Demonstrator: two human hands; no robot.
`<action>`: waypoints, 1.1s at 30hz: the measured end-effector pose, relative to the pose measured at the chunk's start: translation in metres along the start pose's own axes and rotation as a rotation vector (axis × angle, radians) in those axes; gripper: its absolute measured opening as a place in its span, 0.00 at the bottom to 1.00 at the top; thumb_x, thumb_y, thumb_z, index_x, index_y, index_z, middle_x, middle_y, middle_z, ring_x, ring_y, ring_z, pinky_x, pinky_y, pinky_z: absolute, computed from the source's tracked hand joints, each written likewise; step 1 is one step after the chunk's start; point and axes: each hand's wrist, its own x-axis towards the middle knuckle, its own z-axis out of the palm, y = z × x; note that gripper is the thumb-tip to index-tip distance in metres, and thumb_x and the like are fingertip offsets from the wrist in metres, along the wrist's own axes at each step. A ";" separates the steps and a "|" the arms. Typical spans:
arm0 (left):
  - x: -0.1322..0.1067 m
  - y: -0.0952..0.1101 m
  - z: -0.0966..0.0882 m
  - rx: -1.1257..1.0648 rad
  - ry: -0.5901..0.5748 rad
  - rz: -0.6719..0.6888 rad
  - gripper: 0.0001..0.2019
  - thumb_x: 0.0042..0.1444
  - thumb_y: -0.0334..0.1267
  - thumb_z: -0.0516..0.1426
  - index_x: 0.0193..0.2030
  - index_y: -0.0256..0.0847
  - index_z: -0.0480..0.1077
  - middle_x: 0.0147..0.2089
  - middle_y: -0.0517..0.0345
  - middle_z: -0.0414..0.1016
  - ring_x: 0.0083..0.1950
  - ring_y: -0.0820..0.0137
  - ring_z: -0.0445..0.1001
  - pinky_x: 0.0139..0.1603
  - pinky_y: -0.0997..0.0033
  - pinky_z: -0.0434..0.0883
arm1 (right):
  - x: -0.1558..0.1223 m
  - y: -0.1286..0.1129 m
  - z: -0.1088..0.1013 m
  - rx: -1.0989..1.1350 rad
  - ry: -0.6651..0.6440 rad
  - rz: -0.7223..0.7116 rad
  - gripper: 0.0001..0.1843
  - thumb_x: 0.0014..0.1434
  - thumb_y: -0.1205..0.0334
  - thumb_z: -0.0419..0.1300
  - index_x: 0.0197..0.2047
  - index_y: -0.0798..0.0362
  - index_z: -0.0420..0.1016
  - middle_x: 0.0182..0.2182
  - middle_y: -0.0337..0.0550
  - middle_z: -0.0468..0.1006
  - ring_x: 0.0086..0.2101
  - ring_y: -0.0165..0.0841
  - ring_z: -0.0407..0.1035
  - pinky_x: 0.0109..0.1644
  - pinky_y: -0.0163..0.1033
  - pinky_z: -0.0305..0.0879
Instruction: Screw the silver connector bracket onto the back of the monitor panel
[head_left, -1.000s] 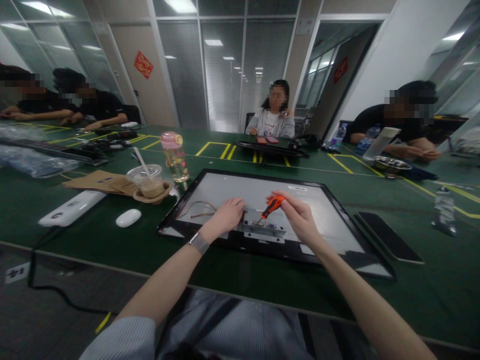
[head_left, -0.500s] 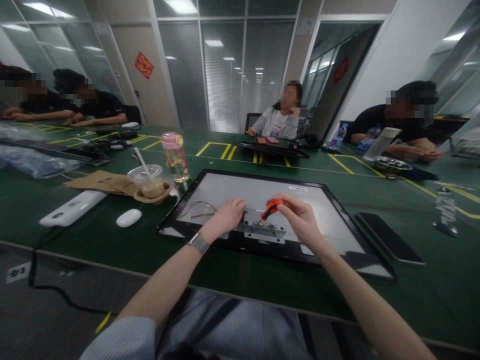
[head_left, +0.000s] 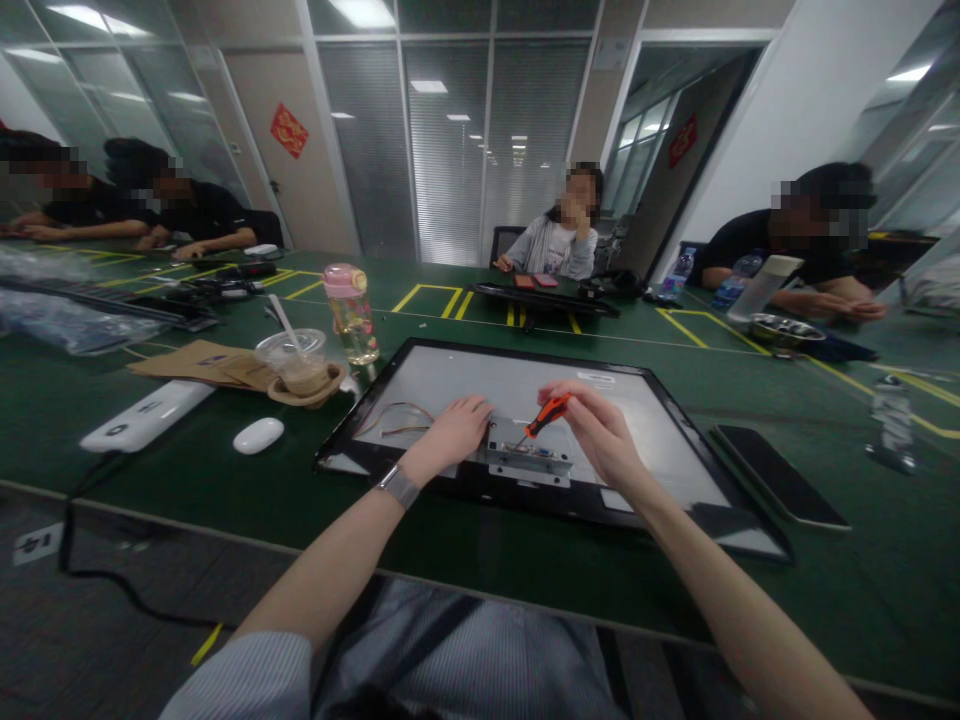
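A flat display panel (head_left: pixel 480 375) with a black frame and a pale grey back lies on the green table. Near its front edge sits a metal bracket (head_left: pixel 531 462) carrying a small circuit board with a blue connector. My left hand (head_left: pixel 457 425) grips the bracket's left side, fingers close together; its thumb is hidden. An orange and black screwdriver (head_left: pixel 549 415) is pinched in the fingers of my right hand (head_left: pixel 592 425). Its shaft slants down and left to the board; the exact contact point is too small to see. Thin wires (head_left: pixel 405 415) lie on the panel left of my left hand.
To the left are a white mouse-like case (head_left: pixel 258 435), a white power strip (head_left: pixel 146 415), a plastic cup (head_left: pixel 296 360) and a pink-lidded bottle (head_left: pixel 351 315). A black phone (head_left: pixel 776 475) lies right of the panel. Several people sit around the table.
My right hand and the screwdriver handle have shifted slightly to the right, and the screwdriver leans more. My left hand stays in place.
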 end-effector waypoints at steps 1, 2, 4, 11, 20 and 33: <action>0.000 0.000 0.000 -0.003 0.000 0.000 0.18 0.70 0.31 0.45 0.63 0.35 0.66 0.66 0.42 0.70 0.66 0.58 0.70 0.68 0.54 0.66 | 0.000 -0.002 0.002 -0.016 0.005 -0.014 0.11 0.67 0.49 0.62 0.42 0.42 0.83 0.44 0.44 0.79 0.48 0.41 0.75 0.53 0.50 0.73; 0.000 0.000 0.000 -0.005 0.000 0.000 0.18 0.70 0.31 0.45 0.62 0.35 0.66 0.65 0.42 0.70 0.65 0.58 0.70 0.67 0.54 0.66 | -0.001 -0.003 0.003 -0.032 0.015 -0.026 0.09 0.66 0.49 0.64 0.40 0.42 0.84 0.43 0.44 0.78 0.46 0.40 0.75 0.51 0.49 0.73; 0.000 0.001 -0.001 -0.007 0.001 0.003 0.18 0.70 0.30 0.45 0.62 0.35 0.67 0.64 0.43 0.71 0.63 0.59 0.71 0.67 0.55 0.67 | -0.002 -0.006 0.005 -0.061 0.043 -0.045 0.06 0.62 0.52 0.68 0.39 0.43 0.84 0.39 0.43 0.77 0.43 0.39 0.74 0.48 0.47 0.74; 0.000 0.003 -0.003 -0.011 -0.008 -0.014 0.19 0.70 0.30 0.45 0.63 0.35 0.66 0.67 0.42 0.69 0.67 0.58 0.69 0.70 0.53 0.65 | -0.003 -0.011 0.005 -0.109 -0.003 -0.025 0.14 0.67 0.53 0.62 0.54 0.41 0.83 0.45 0.45 0.81 0.46 0.39 0.75 0.52 0.49 0.74; -0.001 0.001 -0.001 -0.003 -0.004 -0.005 0.19 0.70 0.31 0.44 0.63 0.36 0.66 0.68 0.42 0.68 0.68 0.59 0.68 0.69 0.54 0.65 | -0.003 -0.001 0.003 -0.005 0.013 -0.009 0.08 0.63 0.54 0.67 0.45 0.41 0.85 0.43 0.42 0.79 0.45 0.38 0.75 0.51 0.47 0.74; 0.000 0.001 -0.001 0.016 0.010 0.012 0.18 0.71 0.32 0.45 0.62 0.36 0.66 0.65 0.43 0.71 0.66 0.59 0.70 0.68 0.54 0.67 | -0.001 0.003 -0.002 -0.047 0.050 -0.015 0.07 0.62 0.53 0.68 0.44 0.41 0.85 0.44 0.42 0.79 0.45 0.38 0.75 0.52 0.48 0.74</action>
